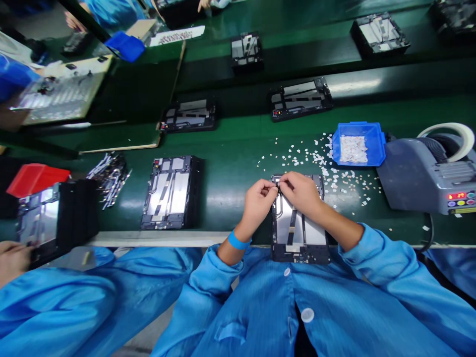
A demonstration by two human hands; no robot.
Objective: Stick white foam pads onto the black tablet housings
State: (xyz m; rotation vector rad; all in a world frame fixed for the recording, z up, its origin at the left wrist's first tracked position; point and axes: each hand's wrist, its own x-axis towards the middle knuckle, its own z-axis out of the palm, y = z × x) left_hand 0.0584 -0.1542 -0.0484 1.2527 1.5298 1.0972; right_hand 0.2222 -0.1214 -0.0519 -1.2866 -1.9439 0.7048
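The tablet frame [299,233] lies just left of the blue tray [377,148]. I see my left hand [258,201] and right hand [301,191] each with a pinching grip on a small part at its top edge.

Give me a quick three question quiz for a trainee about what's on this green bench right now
1. True or false: both the left hand and the right hand meet at the far edge of the dark frame in front of the person.
2. What lies in the blue tray? A) screws B) small white pieces C) cables
3. Fill in: the grey tape dispenser sits to the ____ of the blue tray.

Key
1. True; the fingers pinch something small there, too small to identify.
2. B; more white pieces are scattered on the green bench beside it.
3. Right.
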